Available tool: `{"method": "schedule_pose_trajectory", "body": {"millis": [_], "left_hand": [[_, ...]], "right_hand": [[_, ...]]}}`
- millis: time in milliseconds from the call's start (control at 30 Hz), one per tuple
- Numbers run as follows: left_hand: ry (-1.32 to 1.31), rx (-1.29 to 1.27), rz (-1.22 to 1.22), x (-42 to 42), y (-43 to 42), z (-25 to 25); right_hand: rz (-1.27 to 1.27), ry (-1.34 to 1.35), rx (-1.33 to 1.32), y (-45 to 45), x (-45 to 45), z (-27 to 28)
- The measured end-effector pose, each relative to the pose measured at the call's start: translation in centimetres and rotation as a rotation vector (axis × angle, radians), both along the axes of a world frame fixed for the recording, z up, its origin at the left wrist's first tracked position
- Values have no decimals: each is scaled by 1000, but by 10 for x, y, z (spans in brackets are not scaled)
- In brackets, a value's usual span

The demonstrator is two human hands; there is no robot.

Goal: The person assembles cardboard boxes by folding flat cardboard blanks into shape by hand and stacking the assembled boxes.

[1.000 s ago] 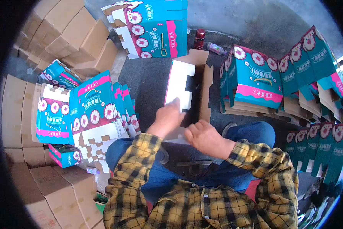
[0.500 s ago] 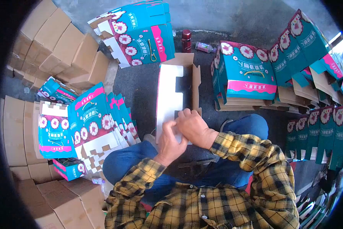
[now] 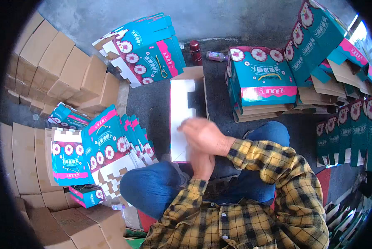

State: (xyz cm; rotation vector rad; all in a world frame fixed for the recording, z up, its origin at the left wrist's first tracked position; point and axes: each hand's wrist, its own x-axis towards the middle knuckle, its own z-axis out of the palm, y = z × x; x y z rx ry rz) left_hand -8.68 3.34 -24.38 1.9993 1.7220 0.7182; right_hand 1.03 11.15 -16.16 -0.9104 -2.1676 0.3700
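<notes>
An upright carton (image 3: 180,97) stands on the floor between my knees, its white notched flap folded over the left part of its opening. My right hand (image 3: 204,136) is over the near part of the carton, blurred, its fingers curled toward the white flap. Below it and partly covered by it, my left hand (image 3: 201,164) is at the carton's near right side, its fingers hidden. Whether either hand grips the cardboard cannot be made out.
Printed teal cartons lie at the upper left (image 3: 146,62), left (image 3: 103,137) and right (image 3: 262,76). Brown boxes (image 3: 57,68) are stacked on the left. A red bottle (image 3: 195,52) and a clear labelled bottle (image 3: 215,56) are by the wall.
My right hand has moved left across the flap, and my left hand has shifted right, beneath it. The white flap lies flatter than a second ago. The view has shifted.
</notes>
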Motion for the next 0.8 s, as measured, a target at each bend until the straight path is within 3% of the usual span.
{"method": "schedule_pose_trajectory", "body": {"millis": [133,233,300,333,400,500,567,633,700,767,800], "left_hand": [[77,87,-83,-21,-17,2],[161,69,-156,-53,-23,3],[294,33,-228,-88,-14,6],[299,77,-258,-103,-7,13],[282,119,-275,-129,6,22],[156,81,-176,-147,18,12],[-78,-72,219,-148,25,-1],[-143,-215,265,-141,33,2],[-177,199,330,-127,38,-7],[-187,157,357,-119,40,1],[20,224,337,-116,41,5]], "right_hand": [[-373,296,184,43,47,33],[-619,374,5,76,86,5],[-556,403,-263,82,100,-7],[-553,399,-274,83,105,-13],[-270,239,-815,84,109,-27],[-187,70,-974,79,100,-38],[-184,121,-981,80,95,-46],[-190,171,-988,77,93,-43],[-155,192,-828,69,89,-39],[-211,139,-702,64,82,-38],[-223,-51,-383,58,78,-38]]}}
